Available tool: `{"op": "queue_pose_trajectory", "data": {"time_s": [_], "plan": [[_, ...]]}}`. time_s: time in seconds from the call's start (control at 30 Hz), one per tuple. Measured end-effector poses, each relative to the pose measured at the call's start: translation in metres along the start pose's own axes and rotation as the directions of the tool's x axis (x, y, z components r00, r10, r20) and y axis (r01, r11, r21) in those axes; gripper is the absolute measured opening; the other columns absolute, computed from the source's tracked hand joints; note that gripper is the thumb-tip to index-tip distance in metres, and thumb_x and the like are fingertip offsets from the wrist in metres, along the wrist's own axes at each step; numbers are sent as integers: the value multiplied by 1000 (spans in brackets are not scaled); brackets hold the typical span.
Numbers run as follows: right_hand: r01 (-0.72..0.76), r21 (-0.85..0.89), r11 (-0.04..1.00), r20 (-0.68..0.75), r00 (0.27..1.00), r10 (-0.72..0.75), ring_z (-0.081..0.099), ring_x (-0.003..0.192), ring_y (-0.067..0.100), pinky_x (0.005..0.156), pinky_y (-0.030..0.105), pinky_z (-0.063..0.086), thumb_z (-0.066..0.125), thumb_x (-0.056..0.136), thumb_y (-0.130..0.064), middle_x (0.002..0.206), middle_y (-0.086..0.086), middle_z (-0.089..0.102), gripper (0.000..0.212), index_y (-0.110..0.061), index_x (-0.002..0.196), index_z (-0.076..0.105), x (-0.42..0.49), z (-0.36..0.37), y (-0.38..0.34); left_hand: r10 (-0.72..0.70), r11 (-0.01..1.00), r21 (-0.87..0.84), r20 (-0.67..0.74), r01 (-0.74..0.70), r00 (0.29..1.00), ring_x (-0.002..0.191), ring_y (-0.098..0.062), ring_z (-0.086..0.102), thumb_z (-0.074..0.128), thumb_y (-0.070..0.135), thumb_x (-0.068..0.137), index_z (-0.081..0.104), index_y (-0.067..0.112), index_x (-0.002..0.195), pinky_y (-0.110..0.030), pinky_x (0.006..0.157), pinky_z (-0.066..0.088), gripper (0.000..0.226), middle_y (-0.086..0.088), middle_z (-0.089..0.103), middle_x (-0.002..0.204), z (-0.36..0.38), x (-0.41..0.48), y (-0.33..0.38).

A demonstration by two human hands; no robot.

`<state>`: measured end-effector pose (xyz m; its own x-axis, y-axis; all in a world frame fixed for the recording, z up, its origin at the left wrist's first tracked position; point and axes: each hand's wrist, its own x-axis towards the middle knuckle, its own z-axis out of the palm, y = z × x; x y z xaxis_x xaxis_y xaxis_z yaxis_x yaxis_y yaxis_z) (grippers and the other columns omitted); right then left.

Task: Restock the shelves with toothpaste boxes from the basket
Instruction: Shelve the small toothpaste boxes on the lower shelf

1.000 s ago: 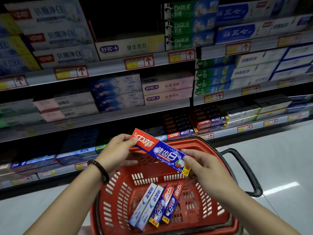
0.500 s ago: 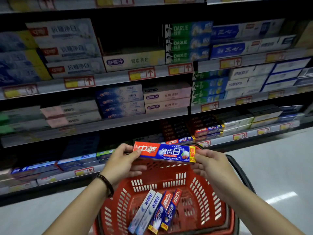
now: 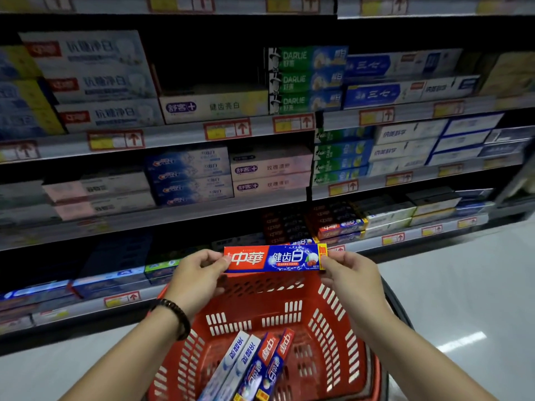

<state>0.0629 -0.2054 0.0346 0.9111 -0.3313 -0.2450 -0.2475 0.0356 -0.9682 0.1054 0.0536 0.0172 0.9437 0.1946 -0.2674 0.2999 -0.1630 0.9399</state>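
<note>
A red and blue toothpaste box (image 3: pixel 275 258) is held level above the red basket (image 3: pixel 333 319), its printed face toward me. My left hand (image 3: pixel 197 277) pinches its red end and my right hand (image 3: pixel 348 277) pinches its yellow-tipped end. In the basket lie two white and blue boxes (image 3: pixel 236 357) and two red and blue boxes (image 3: pixel 270 363), side by side. Matching red and blue boxes (image 3: pixel 338 227) sit on the low shelf just beyond the held box.
Store shelves (image 3: pixel 185 137) in several tiers carry stacked toothpaste boxes with price tags on their edges. A black handle (image 3: pixel 402 308) of the basket shows behind my right forearm. Pale glossy floor (image 3: pixel 463 299) spreads to the right.
The box has turned from tilted to level and risen toward the shelf, with both hands sliding to its ends. The view has lifted to show more upper shelves.
</note>
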Motion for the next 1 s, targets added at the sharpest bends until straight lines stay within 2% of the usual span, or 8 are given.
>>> {"op": "queue_pose_trajectory", "data": {"time_s": [0.17,0.33,0.43,0.53,0.63,0.77,0.93,1.0], "plan": [[-17,-71,997,35,999,19,81,87,27,85,54,65,72,101,-21,92,12,81,9,-13,106,71,34,-8,-10,46,993,111,-4,-45,999,92,-18,73,72,27,98,74,17,95,-29,63,58,10,0,75,99,10,9,-2],[24,-174,984,8,1000,-23,80,74,19,64,38,63,72,100,-18,88,12,79,6,-15,102,66,68,-14,-34,103,980,169,23,-105,994,87,-20,76,68,27,100,72,20,97,-37,68,64,9,-2,76,97,34,18,14],[59,-223,973,-10,998,-63,77,87,18,74,41,66,71,101,-19,97,10,76,8,-17,103,64,88,-11,-33,126,975,182,18,-127,992,79,-21,78,69,26,98,72,22,97,-48,77,65,6,-2,78,87,50,29,23],[82,-295,952,-42,994,-98,74,90,18,77,43,65,73,98,-22,97,5,74,17,-17,110,63,107,-10,-26,123,980,156,35,-127,992,82,-18,77,69,20,97,73,25,94,-48,82,64,6,3,78,87,66,43,27],[102,-330,939,-74,988,-133,74,88,16,68,37,62,75,96,-24,98,3,74,23,-18,113,60,126,-10,-20,126,979,156,33,-130,991,91,-13,76,71,19,95,71,33,87,-46,89,62,16,9,79,92,80,59,26],[65,-335,940,-94,990,-102,73,88,16,77,47,66,73,95,-23,99,1,72,17,-21,106,60,152,-8,-7,97,984,146,26,-100,995,96,-12,74,72,20,94,69,34,94,-45,91,62,14,10,78,98,97,81,21],[34,-368,929,-66,996,-63,72,84,20,64,40,58,72,94,-21,99,3,72,16,-21,105,60,184,-4,8,94,967,237,30,-99,995,95,-9,72,75,18,92,73,25,109,-23,78,54,19,6,78,102,112,109,13],[35,-383,923,-38,998,-54,71,90,19,73,43,61,75,93,-19,101,0,71,19,-26,102,59,200,-3,15,85,962,257,20,-87,996,95,-10,71,76,19,90,72,23,114,-22,75,52,24,7,77,103,118,121,10]]}}
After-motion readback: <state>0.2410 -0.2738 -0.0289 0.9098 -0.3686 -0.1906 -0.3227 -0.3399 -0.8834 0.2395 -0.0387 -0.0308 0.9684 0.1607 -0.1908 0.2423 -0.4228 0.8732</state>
